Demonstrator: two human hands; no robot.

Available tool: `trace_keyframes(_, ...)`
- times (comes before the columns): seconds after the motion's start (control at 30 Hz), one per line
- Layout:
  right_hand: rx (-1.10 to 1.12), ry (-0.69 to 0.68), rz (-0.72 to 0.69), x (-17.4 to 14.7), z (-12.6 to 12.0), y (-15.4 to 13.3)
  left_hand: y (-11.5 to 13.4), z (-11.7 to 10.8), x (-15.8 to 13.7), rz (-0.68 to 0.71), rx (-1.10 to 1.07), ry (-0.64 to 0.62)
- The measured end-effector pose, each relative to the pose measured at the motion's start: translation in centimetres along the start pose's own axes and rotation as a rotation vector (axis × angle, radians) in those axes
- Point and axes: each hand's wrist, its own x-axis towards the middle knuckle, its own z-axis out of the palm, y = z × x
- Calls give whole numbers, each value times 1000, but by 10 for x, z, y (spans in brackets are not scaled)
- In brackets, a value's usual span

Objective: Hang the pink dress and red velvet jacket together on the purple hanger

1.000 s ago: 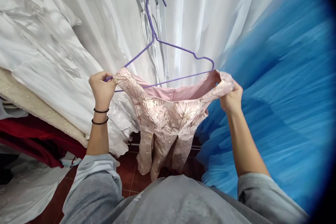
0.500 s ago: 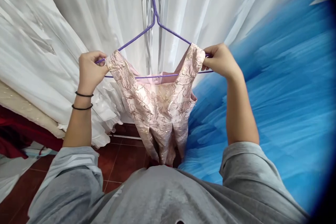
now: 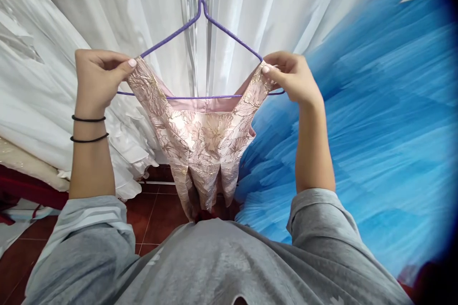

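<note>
In front of me a pink dress (image 3: 211, 133) with a gold floral pattern hangs by its two wide shoulder straps on a purple hanger (image 3: 171, 38). My left hand (image 3: 98, 76), two black bands on its wrist, pinches the left strap at the hanger's shoulder, thumb on top. My right hand (image 3: 291, 74) grips the right strap the same way, thumb across the fabric. The hanger's lower bar crosses the neckline, and its end corners show just beyond the straps. The hook's tip lies outside the top of the view; the skirt's lower part is hidden by my grey shirt.
White gowns (image 3: 46, 57) hang on the left and behind the hanger. A large blue tulle gown (image 3: 358, 128) fills the right side. Below lies a red tiled floor (image 3: 161, 219); dark red fabric (image 3: 36, 186) is at the lower left.
Both hands have shifted from the hanger's ends onto the tops of the straps, thumbs now over the fabric. The dress and hanger sit slightly farther left and look a bit larger.
</note>
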Motion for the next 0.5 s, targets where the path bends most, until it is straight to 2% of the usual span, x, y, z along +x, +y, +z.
trace_keyframes(0.13,-20,131,-169,2,11,19,-6,5,-3,-20,-73,118)
trace_keyframes(0.23,-89,195,-212,2,17,27,-3,1,-2,5,-16,31)
trace_keyframes(0.3,-160,185,-218,1,18,26,5,0,-6,28,123,-54)
trace_keyframes(0.33,-201,189,-225,0,18,25,11,1,-11,33,222,-54)
trace_keyframes(0.43,-303,302,-276,-11,16,25,33,17,-50,68,431,140)
trace_keyframes(0.47,-311,364,-295,-20,17,30,40,25,-72,94,411,190)
trace_keyframes(0.5,-302,436,-301,-31,18,38,46,35,-98,123,340,167)
